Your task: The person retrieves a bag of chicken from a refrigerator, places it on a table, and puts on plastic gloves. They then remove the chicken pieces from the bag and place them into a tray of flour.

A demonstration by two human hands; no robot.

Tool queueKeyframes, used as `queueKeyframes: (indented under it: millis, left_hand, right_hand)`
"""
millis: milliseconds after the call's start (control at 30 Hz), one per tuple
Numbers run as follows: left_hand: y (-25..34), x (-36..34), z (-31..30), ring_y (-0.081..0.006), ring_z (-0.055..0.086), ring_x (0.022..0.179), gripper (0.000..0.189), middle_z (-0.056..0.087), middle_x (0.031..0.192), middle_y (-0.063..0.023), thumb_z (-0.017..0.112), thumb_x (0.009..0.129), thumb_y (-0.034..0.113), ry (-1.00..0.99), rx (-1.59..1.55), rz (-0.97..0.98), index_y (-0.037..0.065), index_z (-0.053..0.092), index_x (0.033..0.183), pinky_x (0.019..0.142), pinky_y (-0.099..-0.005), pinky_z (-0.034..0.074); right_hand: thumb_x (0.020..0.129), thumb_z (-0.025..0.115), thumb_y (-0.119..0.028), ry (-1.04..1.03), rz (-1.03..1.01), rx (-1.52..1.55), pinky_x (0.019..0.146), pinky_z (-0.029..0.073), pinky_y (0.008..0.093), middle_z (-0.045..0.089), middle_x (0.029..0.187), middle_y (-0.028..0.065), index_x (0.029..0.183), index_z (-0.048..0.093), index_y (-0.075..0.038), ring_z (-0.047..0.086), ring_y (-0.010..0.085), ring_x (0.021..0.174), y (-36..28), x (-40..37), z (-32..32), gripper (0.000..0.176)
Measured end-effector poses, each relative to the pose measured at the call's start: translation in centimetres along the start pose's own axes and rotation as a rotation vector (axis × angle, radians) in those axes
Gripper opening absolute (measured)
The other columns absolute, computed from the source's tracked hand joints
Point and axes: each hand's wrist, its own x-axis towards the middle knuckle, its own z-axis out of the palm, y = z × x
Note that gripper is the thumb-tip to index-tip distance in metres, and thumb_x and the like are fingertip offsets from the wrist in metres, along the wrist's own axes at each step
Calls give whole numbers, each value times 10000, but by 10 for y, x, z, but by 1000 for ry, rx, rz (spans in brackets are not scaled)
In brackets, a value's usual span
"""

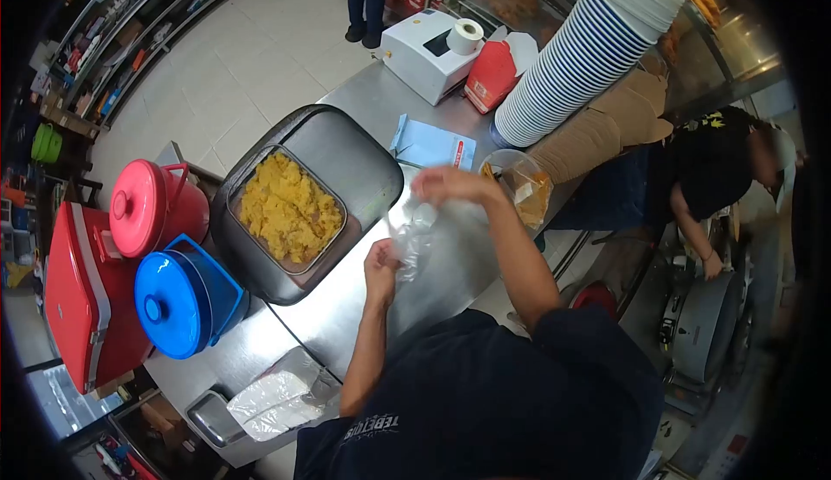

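Observation:
On the steel counter, a black tray (368, 147) carries a metal pan of yellow mashed food (290, 207). Just right of the tray's lower edge, my left hand (382, 265) has its fingers bent round the edge of a clear plastic bag (415, 242). Above the bag is my right hand (454, 186), slightly blurred, with its fingers hidden or smeared. Beyond it lies a light blue packet (437, 142). A clear tub with orange-brown pieces (530, 190) stands right of my right hand.
Blue (169, 302) and pink (138, 207) lidded buckets and a red cooler (74, 298) stand left. Stacked paper cups (589, 47), a red box (492, 73) and a white printer (424, 51) line the far side. A plastic-wrapped stack (281, 398) lies near. Another person (718, 164) bends at right.

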Motion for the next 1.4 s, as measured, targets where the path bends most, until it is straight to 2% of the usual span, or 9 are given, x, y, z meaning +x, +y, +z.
queueKeyframes:
  millis: [100,233,333,467,533,600,867,1200,1400]
  left_hand:
    - [13,-11,-5,-77,485,687,160,549,773,-3,418,755,-27,59,21,-98,30,536,846,614,-190,375]
    - [0,-10,-24,-74,405,595,204,486,674,24,358,784,81,54,361,-49,37,553,749,556,-205,314]
    - [-29,-3,-53,-100,421,586,278,482,604,-21,380,797,185,140,488,197,11,514,627,538,-256,323]
    - [44,-13,-27,-87,429,528,440,484,545,2,488,858,384,138,667,-89,10,541,632,497,-249,331]
    - [73,-15,-5,-84,473,624,229,531,688,-5,633,789,220,108,565,233,11,539,803,577,-231,385]
    - [95,-16,2,-103,519,802,460,551,906,-41,753,646,96,105,394,366,5,476,1001,725,-245,420]
    - [130,-54,9,-233,338,1200,1229,345,1300,-126,881,319,270,-315,470,256,12,223,1325,989,-334,278]
    - [105,-80,-39,-169,438,884,527,448,885,-86,752,538,146,-71,196,581,75,381,905,797,-294,362]
    - [112,-78,-47,-152,469,845,604,474,905,-43,779,513,64,-80,591,403,76,407,987,759,-300,412]
  right_hand:
    - [553,768,-306,592,123,-875,885,362,474,471,1160,195,1259,347,-21,451,306,1073,38,98,-57,870]
    - [437,818,-329,592,348,-1212,886,254,627,294,1279,241,1356,-53,-85,345,434,1134,51,135,-59,1289]
    - [440,818,-318,585,420,-1003,885,278,601,328,1252,232,1363,-4,-112,354,419,1134,25,136,-62,1253]
    - [469,808,-340,869,223,-891,909,309,525,385,1214,222,1349,132,-106,392,370,1124,-33,87,-50,1134]
    - [470,809,-356,742,-359,-541,867,389,380,482,1102,201,1255,342,-69,494,284,1001,-60,38,-27,957]
    - [460,819,-377,30,-15,-340,844,406,312,528,1024,166,1156,428,-12,516,224,938,-65,7,1,878]
    - [377,863,-372,226,-603,-13,940,323,300,364,1258,126,1345,121,5,406,163,1092,-40,-55,127,1276]
    - [484,820,-302,-169,-709,-21,918,381,358,445,1238,138,1318,223,-45,414,243,1164,-60,-89,124,1057]
    - [729,562,-59,-134,-784,-135,745,437,382,582,873,160,970,534,-11,570,309,823,-106,-128,138,247]
